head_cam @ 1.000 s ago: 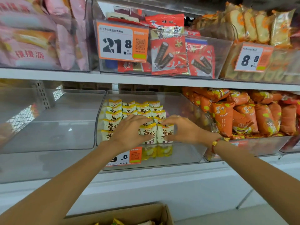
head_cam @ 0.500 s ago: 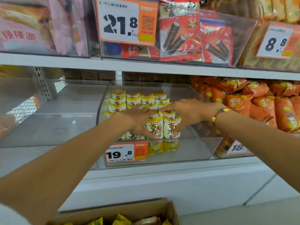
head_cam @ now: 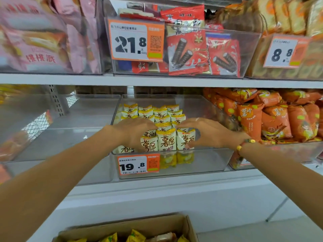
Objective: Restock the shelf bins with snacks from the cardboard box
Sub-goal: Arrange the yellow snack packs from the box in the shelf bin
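Note:
Rows of small white-and-yellow snack packets (head_cam: 166, 140) stand upright in the clear shelf bin (head_cam: 209, 161) with the 19.8 price tag. My left hand (head_cam: 134, 131) cups the left side of the front row, fingers curved against the packets. On the right side of the same row my right hand (head_cam: 202, 133) does the same, thumb at the front. The three front packets sit between both hands. At the bottom edge is the cardboard box (head_cam: 185, 226), holding more yellow packets (head_cam: 136, 236).
To the left stands a clear bin (head_cam: 57, 140) with nothing visible in it. Orange snack bags (head_cam: 269, 116) fill the bin on the right. The upper shelf holds pink bags (head_cam: 40, 41), red wafer-roll bags (head_cam: 188, 49) and cake packs (head_cam: 283, 18).
The view dropped then rose again. Both hands stayed at the front row, squeezing the packets together; the front packets stand a little straighter and closer than before.

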Available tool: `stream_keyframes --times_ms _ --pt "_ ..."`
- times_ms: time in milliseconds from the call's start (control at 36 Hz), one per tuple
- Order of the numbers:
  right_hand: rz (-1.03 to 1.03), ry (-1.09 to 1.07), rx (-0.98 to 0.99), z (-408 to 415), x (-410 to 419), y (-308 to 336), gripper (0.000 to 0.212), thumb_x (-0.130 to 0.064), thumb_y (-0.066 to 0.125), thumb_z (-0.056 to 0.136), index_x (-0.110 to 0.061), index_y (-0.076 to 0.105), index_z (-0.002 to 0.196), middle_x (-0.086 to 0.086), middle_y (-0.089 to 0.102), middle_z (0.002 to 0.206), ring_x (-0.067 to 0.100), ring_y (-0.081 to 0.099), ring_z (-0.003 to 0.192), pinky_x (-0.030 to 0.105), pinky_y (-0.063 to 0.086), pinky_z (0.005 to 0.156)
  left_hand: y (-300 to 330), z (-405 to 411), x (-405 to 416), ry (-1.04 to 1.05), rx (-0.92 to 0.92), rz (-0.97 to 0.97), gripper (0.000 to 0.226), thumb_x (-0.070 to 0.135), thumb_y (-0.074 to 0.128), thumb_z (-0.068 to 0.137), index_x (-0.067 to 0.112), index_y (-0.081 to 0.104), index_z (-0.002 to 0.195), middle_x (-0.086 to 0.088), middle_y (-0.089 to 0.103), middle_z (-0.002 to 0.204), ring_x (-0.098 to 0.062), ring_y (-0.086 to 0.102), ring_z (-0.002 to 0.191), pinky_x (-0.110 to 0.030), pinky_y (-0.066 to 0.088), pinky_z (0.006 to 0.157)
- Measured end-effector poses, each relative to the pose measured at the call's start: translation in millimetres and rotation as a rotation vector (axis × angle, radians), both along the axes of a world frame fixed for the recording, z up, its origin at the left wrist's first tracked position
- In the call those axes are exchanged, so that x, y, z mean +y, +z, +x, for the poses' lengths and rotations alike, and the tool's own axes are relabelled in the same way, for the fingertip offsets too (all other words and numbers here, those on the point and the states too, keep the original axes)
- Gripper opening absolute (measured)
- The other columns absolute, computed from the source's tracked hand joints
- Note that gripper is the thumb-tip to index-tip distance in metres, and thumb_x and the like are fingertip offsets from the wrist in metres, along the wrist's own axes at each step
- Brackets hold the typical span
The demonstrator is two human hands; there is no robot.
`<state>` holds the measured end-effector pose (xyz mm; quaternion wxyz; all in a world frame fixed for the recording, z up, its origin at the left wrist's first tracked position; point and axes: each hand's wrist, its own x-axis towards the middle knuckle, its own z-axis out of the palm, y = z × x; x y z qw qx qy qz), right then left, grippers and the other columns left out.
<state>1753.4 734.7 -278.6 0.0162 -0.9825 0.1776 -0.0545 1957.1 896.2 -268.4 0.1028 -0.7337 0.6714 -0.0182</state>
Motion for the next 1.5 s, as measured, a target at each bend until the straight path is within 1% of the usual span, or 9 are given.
stream_keyframes --times_ms 278,472,583,667,778,917,1028,1222,1500 --pt "-0.087 -0.036 0.006 -5.6 14.8 1.8 0.059 -0.056 0.045 0.094 -0.044 0.025 0.147 -0.013 0.03 0.155 0.016 0.033 0.138 0.045 0.042 0.104 2.5 -12.6 0.4 0.088 0.073 -0.022 0.081 0.036 0.072 0.083 0.024 0.028 0.15 0.0 0.029 0.155 -0.023 0.031 0.139 -0.041 0.038 0.107" --pt "-0.014 -0.006 -0.387 -35.1 71.8 -3.9 0.048 -0.045 0.049 0.095 -0.037 0.04 0.141 -0.01 0.049 0.14 0.012 0.045 0.125 0.036 0.047 0.091 5.5 -39.4 76.0 0.184 0.482 -0.649 0.035 0.031 0.065 0.089 0.035 0.058 0.123 0.012 0.054 0.135 -0.013 0.049 0.123 -0.038 0.043 0.099" --pt "0.204 0.051 -0.316 -40.6 119.9 -34.6 0.028 -0.034 0.061 0.092 -0.029 0.064 0.119 -0.013 0.066 0.109 0.004 0.062 0.091 0.029 0.051 0.081 -25.1 -59.8 132.5 0.254 0.655 -0.777 0.021 0.029 0.064 0.089 0.043 0.062 0.104 0.015 0.066 0.106 -0.006 0.061 0.099 -0.038 0.051 0.085" --pt "0.379 0.024 -0.049 -40.7 146.5 -70.9 0.02 -0.039 0.061 0.091 -0.036 0.066 0.11 -0.02 0.064 0.087 0.0 0.061 0.079 0.023 0.049 0.076 -63.6 -63.5 170.6 0.327 0.695 -0.727 0.016 0.036 0.062 0.087 0.045 0.063 0.1 0.021 0.067 0.094 -0.002 0.062 0.092 -0.038 0.053 0.084" --pt "0.405 0.04 0.298 -38.3 170.1 -118.0 0.027 -0.041 0.056 0.094 -0.03 0.063 0.118 -0.009 0.066 0.108 0.009 0.06 0.094 0.026 0.045 0.082 -118.7 -65.3 210.7 0.482 0.727 -0.567 0.012 0.036 0.06 0.09 0.047 0.062 0.093 0.025 0.065 0.094 0.001 0.063 0.087 -0.034 0.052 0.085" --pt "0.54 -0.014 0.332 -34.8 196.3 -173.4 0.036 -0.04 0.057 0.092 -0.029 0.06 0.126 -0.006 0.065 0.118 0.01 0.059 0.107 0.031 0.049 0.09 -180.4 -65.6 236.7 0.641 0.707 -0.365 0.014 0.033 0.059 0.092 0.045 0.061 0.099 0.024 0.064 0.102 0.003 0.06 0.096 -0.012 0.04 0.068" --pt "0.392 0.058 0.475 -29.3 205.9 -207.1 0.056 -0.042 0.059 0.09 -0.029 0.043 0.142 -0.002 0.047 0.145 0.019 0.044 0.13 0.034 0.042 0.1 -210.7 -66.2 262.9 0.753 0.563 -0.184 0.025 0.037 0.056 0.093 0.037 0.06 0.118 0.014 0.059 0.126 -0.011 0.056 0.111 -0.027 0.041 0.074" --pt "0.434 0.142 1.19 -15.6 203.2 -222.7 0.108 -0.058 0.076 0.069 -0.04 0.008 0.152 -0.009 0.002 0.161 0.021 0.003 0.148 0.049 0.014 0.119 -195.5 -58.7 284.9 0.924 0.396 0.2 0.044 0.053 0.058 0.089 0.014 0.056 0.108 -0.006 0.061 0.116 -0.025 0.058 0.106 -0.033 0.039 0.077" --pt "-0.061 0.301 0.73 -65.8 220.5 -246.2 0.084 -0.011 0.062 0.087 -0.04 0.016 0.15 0.002 0.022 0.156 0.025 0.025 0.139 0.042 0.03 0.106 -215.1 -91.8 273.5 0.848 0.319 0.381 0.057 0.063 0.051 0.088 0.013 0.055 0.115 -0.002 0.062 0.112 -0.02 0.059 0.105 -0.028 0.037 0.072"
